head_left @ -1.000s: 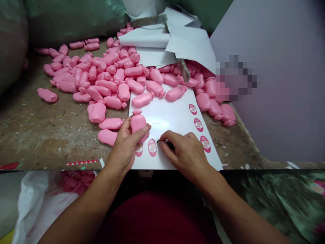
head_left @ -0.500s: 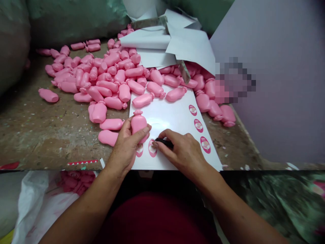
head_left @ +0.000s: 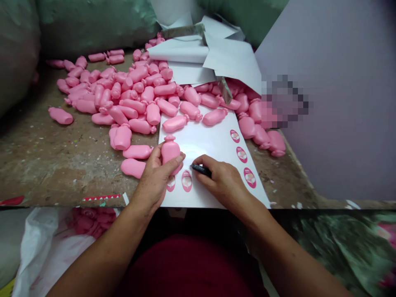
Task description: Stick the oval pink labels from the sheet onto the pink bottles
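Observation:
My left hand (head_left: 157, 169) is closed around a small pink plastic bottle (head_left: 170, 152), its ruffled neck pointing away from me. Between the thumb and fingers of my right hand (head_left: 221, 175) is a dark, pointed, pen-like tool (head_left: 201, 170); its exact kind is unclear. The tip is just above and right of an oval pink-and-white sticker (head_left: 187, 181) on a white sticker sheet (head_left: 213, 142). My left hand partly covers another sticker (head_left: 170, 184) beside it. Several more oval stickers (head_left: 241, 154) run down the sheet's right side.
A heap of pink bottles (head_left: 123, 93) spreads over the worn table (head_left: 77, 165), some lying on the sheet's far end. White papers (head_left: 230, 57) cover bottles at the back. Large green sacks (head_left: 95, 27) stand behind. A pale panel (head_left: 340, 103) rises at right.
The tool tip has moved off the sticker, slightly up and to the right. My left hand holds the bottle in nearly the same place. The view has shifted slightly.

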A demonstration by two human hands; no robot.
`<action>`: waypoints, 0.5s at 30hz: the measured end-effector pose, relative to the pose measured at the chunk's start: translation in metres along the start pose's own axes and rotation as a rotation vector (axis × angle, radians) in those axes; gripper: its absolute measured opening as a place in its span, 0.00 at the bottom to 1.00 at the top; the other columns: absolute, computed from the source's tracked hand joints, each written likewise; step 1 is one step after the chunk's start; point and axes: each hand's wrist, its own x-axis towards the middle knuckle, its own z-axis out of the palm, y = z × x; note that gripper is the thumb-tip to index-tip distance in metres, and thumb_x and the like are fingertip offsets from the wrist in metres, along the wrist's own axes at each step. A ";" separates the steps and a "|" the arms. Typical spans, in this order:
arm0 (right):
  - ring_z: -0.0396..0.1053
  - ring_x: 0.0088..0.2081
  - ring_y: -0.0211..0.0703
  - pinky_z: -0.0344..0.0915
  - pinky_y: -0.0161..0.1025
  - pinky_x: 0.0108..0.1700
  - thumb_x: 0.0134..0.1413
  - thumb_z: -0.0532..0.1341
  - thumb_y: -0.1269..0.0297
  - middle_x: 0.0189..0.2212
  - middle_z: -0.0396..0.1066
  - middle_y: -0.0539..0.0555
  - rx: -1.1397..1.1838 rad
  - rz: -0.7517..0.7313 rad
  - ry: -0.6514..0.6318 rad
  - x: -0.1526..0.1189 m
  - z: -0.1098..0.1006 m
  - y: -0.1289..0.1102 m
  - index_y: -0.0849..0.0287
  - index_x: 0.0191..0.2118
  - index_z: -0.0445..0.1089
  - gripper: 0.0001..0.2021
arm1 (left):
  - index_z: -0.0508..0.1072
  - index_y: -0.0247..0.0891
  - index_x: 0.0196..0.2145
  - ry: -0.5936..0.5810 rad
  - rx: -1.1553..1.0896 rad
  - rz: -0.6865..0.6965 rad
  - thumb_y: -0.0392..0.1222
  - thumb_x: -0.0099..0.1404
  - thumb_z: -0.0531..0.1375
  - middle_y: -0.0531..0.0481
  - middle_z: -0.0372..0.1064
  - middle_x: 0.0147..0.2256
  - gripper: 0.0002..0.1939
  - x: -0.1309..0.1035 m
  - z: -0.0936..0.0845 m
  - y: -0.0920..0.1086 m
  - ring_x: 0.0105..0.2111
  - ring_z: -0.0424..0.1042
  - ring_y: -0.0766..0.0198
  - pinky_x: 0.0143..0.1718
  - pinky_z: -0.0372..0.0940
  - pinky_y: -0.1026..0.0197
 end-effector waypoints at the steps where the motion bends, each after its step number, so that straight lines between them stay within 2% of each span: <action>1: 0.72 0.29 0.45 0.58 0.37 0.31 0.57 0.60 0.66 0.30 0.78 0.51 0.018 0.018 0.007 -0.001 -0.001 0.001 0.54 0.45 0.71 0.10 | 0.67 0.39 0.42 0.000 0.000 -0.003 0.40 0.50 0.71 0.51 0.72 0.35 0.24 0.000 0.000 0.000 0.40 0.74 0.61 0.37 0.67 0.64; 3: 0.73 0.30 0.47 0.59 0.37 0.32 0.59 0.60 0.61 0.32 0.78 0.53 0.036 0.036 0.021 -0.004 -0.004 0.004 0.55 0.48 0.69 0.12 | 0.68 0.39 0.42 -0.003 0.002 -0.003 0.40 0.51 0.71 0.51 0.72 0.35 0.23 0.000 -0.001 0.000 0.41 0.74 0.61 0.36 0.67 0.64; 5: 0.74 0.32 0.48 0.58 0.38 0.32 0.63 0.58 0.58 0.34 0.79 0.54 0.020 0.000 0.019 -0.008 -0.006 0.006 0.55 0.46 0.70 0.10 | 0.68 0.39 0.43 -0.007 0.007 0.002 0.40 0.51 0.71 0.51 0.72 0.35 0.23 0.000 -0.001 0.000 0.41 0.74 0.61 0.36 0.67 0.64; 9: 0.74 0.33 0.46 0.56 0.40 0.35 0.65 0.56 0.64 0.33 0.79 0.52 -0.045 -0.117 0.058 -0.014 -0.002 0.009 0.55 0.40 0.72 0.07 | 0.68 0.39 0.42 -0.003 -0.001 0.006 0.40 0.50 0.71 0.51 0.72 0.35 0.23 0.000 -0.001 0.000 0.40 0.74 0.62 0.37 0.66 0.64; 12: 0.72 0.30 0.45 0.54 0.40 0.34 0.64 0.56 0.64 0.29 0.78 0.52 -0.080 -0.140 0.113 -0.016 0.004 0.008 0.55 0.38 0.72 0.07 | 0.67 0.39 0.42 -0.008 -0.001 0.004 0.40 0.50 0.71 0.51 0.72 0.35 0.23 0.000 -0.001 -0.001 0.41 0.73 0.62 0.38 0.66 0.64; 15: 0.72 0.29 0.44 0.53 0.40 0.33 0.64 0.55 0.65 0.29 0.78 0.52 -0.098 -0.156 0.125 -0.016 0.006 0.006 0.56 0.38 0.71 0.08 | 0.67 0.39 0.42 -0.012 0.004 0.011 0.40 0.51 0.71 0.52 0.72 0.35 0.22 0.001 -0.001 -0.001 0.41 0.73 0.62 0.39 0.66 0.63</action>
